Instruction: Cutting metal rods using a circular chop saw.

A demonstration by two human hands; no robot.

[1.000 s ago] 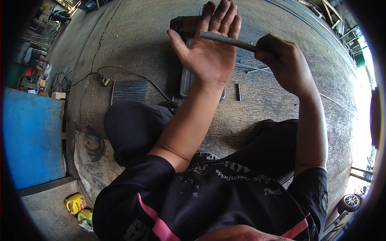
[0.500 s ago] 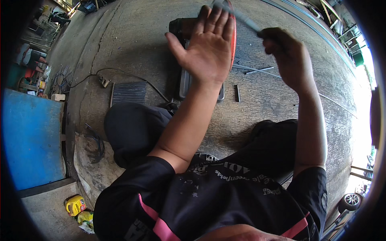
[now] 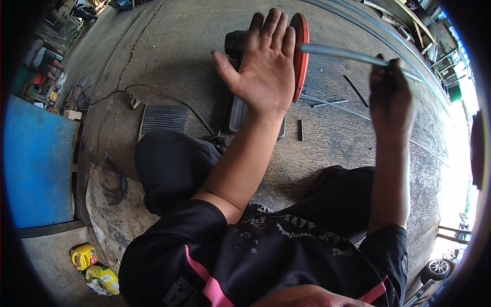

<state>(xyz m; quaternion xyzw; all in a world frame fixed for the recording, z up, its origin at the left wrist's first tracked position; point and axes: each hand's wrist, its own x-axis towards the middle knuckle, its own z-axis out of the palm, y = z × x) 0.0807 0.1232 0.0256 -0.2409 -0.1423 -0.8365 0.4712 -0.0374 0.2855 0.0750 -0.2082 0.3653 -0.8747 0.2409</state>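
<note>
My left hand [image 3: 267, 71] is raised in front of the cut-off saw, palm toward me and fingers stretched apart, holding nothing. It hides the middle of the saw, leaving its dark motor end [image 3: 233, 45], the red disc guard [image 3: 303, 56] and part of the grey base [image 3: 236, 116] in sight. To the right, my right hand [image 3: 393, 102] is closed around a grey metal rod [image 3: 340, 52]. The rod points left, and its far end appears near the red guard; I cannot tell whether they touch. Its other end is blurred beyond my fingers.
Several short metal bars [image 3: 164, 119] lie side by side left of the saw, beside a black cable [image 3: 174, 93]. Loose rods [image 3: 330, 103] and a short dark piece [image 3: 300, 130] rest on the concrete. A blue panel [image 3: 41, 163] stands left, near a yellow jug [image 3: 84, 257].
My right hand has moved right and lower with the rod, which now lies closer to level. The left hand stays open in nearly the same place, and my view has shifted slightly.
</note>
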